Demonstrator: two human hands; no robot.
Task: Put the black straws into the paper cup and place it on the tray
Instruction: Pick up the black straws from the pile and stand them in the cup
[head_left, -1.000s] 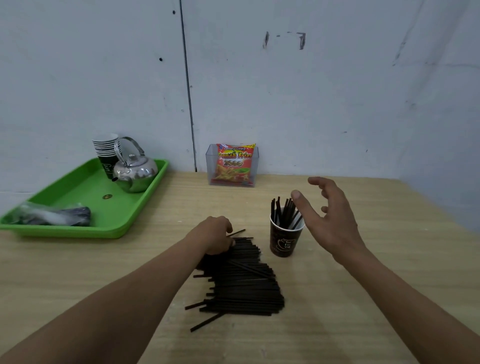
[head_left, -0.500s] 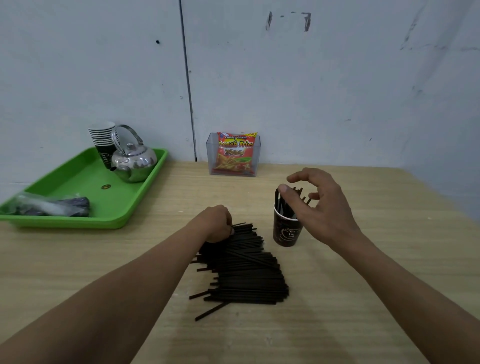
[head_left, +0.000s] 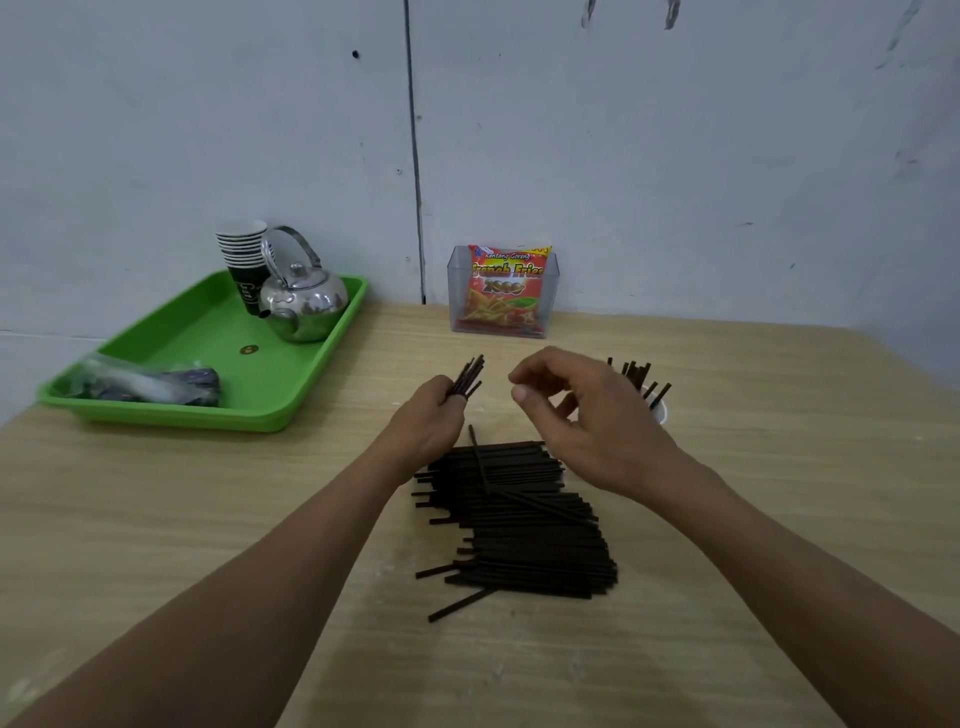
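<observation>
A pile of black straws (head_left: 519, 514) lies on the wooden table in front of me. My left hand (head_left: 428, 421) grips a small bunch of straws (head_left: 470, 376), lifted above the pile with their ends pointing up and away. My right hand (head_left: 582, 415) hovers just right of it, fingers loosely curled, holding nothing. Behind the right hand stands the paper cup (head_left: 658, 410), mostly hidden, with several straws (head_left: 636, 375) sticking out of it. The green tray (head_left: 197, 332) sits at the far left.
On the tray stand a stack of paper cups (head_left: 244, 260), a steel kettle (head_left: 304, 301) and a plastic bag (head_left: 150, 384). A clear box with a snack packet (head_left: 504, 291) stands against the wall. The wall closes the far side.
My left hand has lifted a bunch of straws off the pile. My right hand has left the cup and moved left toward the left hand.
</observation>
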